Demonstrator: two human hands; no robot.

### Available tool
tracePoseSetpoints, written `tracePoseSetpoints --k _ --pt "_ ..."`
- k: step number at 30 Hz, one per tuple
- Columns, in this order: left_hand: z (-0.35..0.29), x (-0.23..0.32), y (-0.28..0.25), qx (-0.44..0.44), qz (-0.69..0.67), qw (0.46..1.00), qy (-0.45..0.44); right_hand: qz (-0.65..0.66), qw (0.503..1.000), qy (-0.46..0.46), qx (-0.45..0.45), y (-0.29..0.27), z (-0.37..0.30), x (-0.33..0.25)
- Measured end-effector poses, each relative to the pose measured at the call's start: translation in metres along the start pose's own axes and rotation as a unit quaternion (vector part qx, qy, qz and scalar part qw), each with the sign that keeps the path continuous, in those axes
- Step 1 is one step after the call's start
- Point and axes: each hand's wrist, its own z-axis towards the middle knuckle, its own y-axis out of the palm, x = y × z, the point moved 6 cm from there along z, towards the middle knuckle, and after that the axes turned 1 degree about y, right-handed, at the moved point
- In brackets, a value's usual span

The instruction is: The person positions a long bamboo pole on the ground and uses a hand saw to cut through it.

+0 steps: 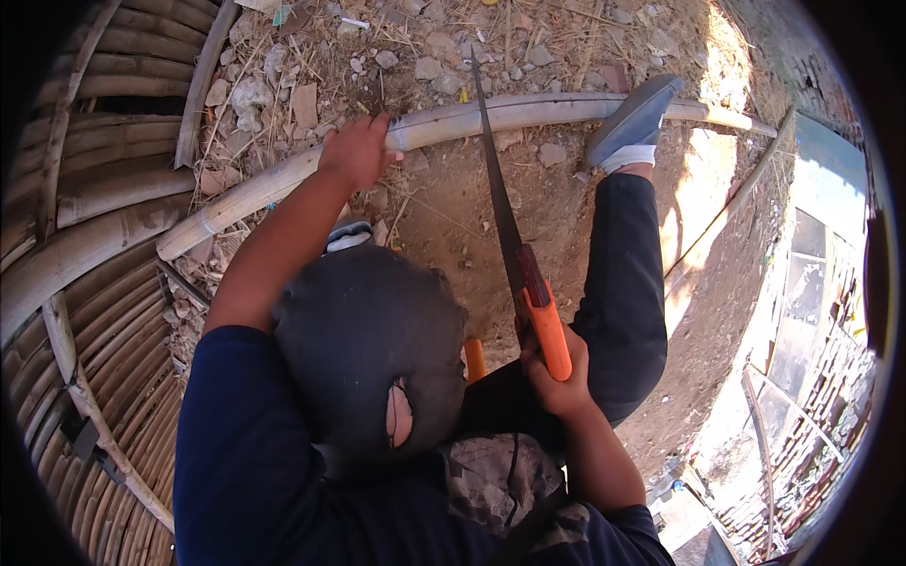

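A long pale bamboo pole (528,111) lies across the ground in front of me, bowed in this view. My left hand (357,153) grips it left of the middle, fingers curled over its top. In my right hand (559,370) is a handsaw (500,193), held by its orange handle. Its dark, tapering blade points away from me and crosses the pole to the right of my left hand; I cannot tell whether the teeth have entered the bamboo. My right foot, in a grey-blue shoe (634,123), rests on or against the pole farther right.
My bent left knee (368,349), in dark torn trousers, hides the ground near the middle. Beside it shows an orange piece (475,360), kind unclear. Bamboo slat structures (104,321) stand at left. Rubble and straw (434,57) cover the far ground; a brick wall (830,377) stands right.
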Motion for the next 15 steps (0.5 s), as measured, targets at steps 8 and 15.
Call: tracePoseSetpoints --k 8,15 --pt "0.002 -0.004 0.001 0.026 0.011 0.999 0.015 0.25 0.967 -0.005 0.046 -0.012 -0.003 -0.011" --pt "-0.005 0.001 -0.006 -0.041 0.004 0.999 -0.005 0.179 0.98 0.046 0.073 -0.018 0.022 0.0"
